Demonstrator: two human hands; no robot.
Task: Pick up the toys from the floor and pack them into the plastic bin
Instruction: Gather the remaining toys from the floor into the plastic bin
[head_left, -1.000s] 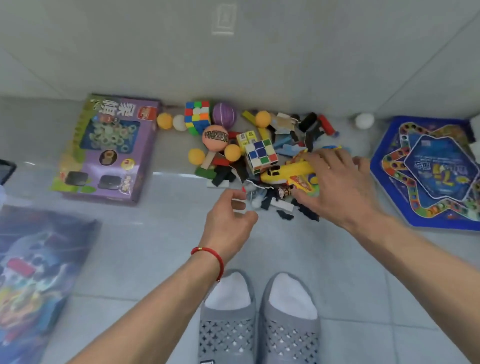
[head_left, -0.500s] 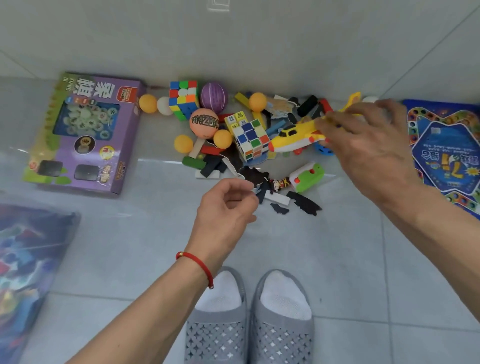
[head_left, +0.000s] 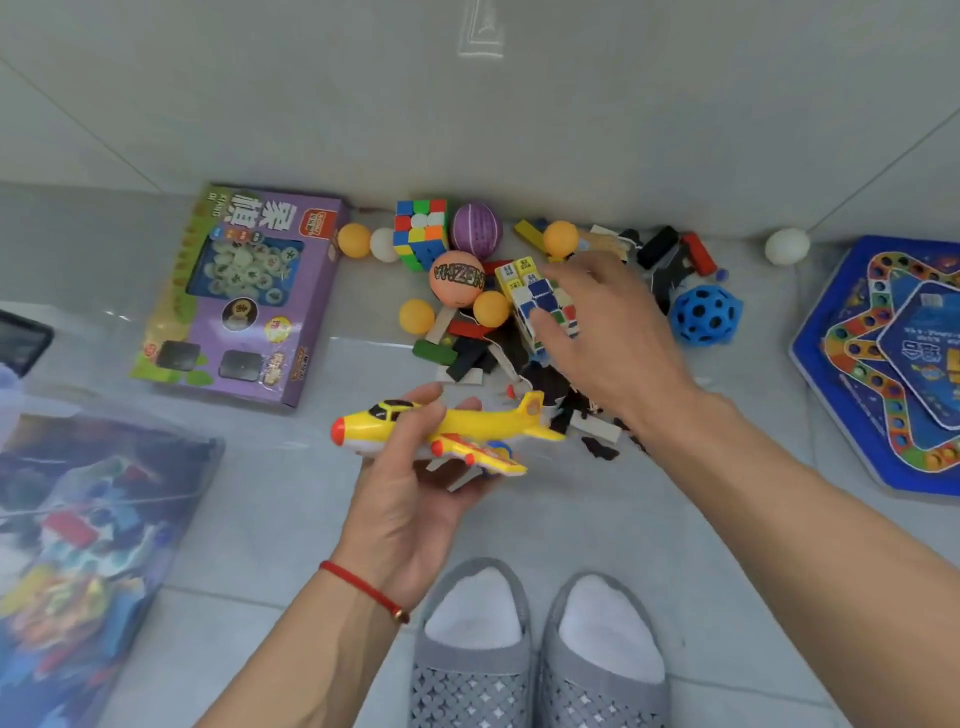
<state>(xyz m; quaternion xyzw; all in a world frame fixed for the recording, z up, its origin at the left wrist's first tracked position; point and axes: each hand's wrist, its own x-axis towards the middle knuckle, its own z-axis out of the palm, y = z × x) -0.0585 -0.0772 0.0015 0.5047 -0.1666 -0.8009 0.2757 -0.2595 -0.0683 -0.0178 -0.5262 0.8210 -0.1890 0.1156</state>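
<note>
My left hand (head_left: 410, 499) holds a yellow toy plane (head_left: 467, 421) above the floor, palm up, with the thumb over its body. My right hand (head_left: 618, 343) reaches into the toy pile, and its thumb and fingers curl round a white puzzle cube (head_left: 540, 301) that sits on the floor. The clear plastic bin (head_left: 197, 467) stands at the lower left with several colourful toys inside. Small black, red and green blocks (head_left: 467, 353) lie scattered under and around my right hand.
A purple boxed game (head_left: 239, 291) lies left of the pile and a blue board game (head_left: 893, 364) at the right. Near the wall are a colourful cube (head_left: 421, 234), a purple ball (head_left: 475, 230), an orange ball (head_left: 457, 278), a blue holed ball (head_left: 705, 314) and a white ball (head_left: 787, 247). My slippered feet (head_left: 535, 649) are at the bottom.
The yellow plane passed from my right hand to my left hand, which now holds it. My right hand went back to the pile and closed round the white puzzle cube.
</note>
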